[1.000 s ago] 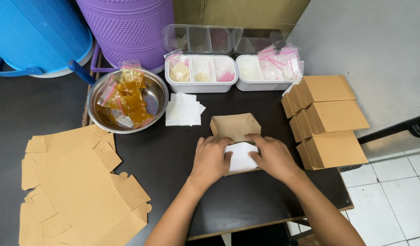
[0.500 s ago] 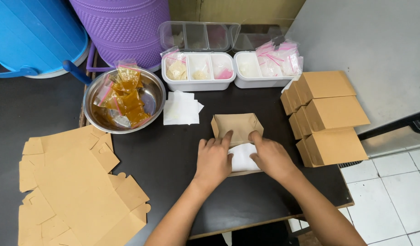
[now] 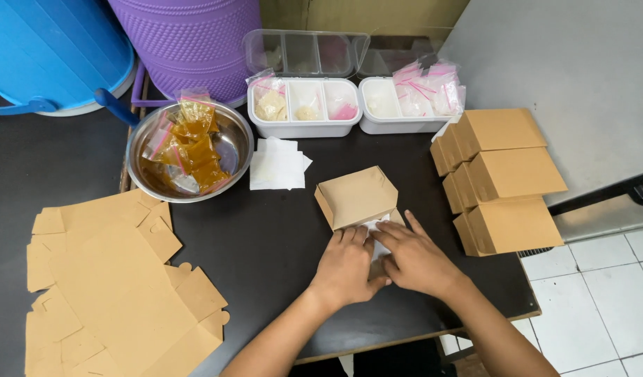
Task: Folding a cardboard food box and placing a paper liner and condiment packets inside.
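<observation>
A small brown cardboard box (image 3: 356,197) stands open on the black table (image 3: 265,244), its lid raised toward the far side. A white paper sheet (image 3: 379,231) lies in its near half. My left hand (image 3: 346,269) and my right hand (image 3: 414,257) rest side by side over the box's near edge, fingers pressing down on the white paper and the front flap. Both palms face down and hide the front of the box.
Flat brown box blanks (image 3: 112,279) lie at the left. A steel bowl (image 3: 232,139) holds amber sachets. White paper squares (image 3: 276,165) lie behind the box. Two white compartment trays (image 3: 304,128) (image 3: 398,124) with small bags stand at the back; three closed brown boxes (image 3: 506,178) at the right edge.
Both hands have drawn closer to me along the box's near edge, and the brown lid now stands more upright. The white paper is more covered.
</observation>
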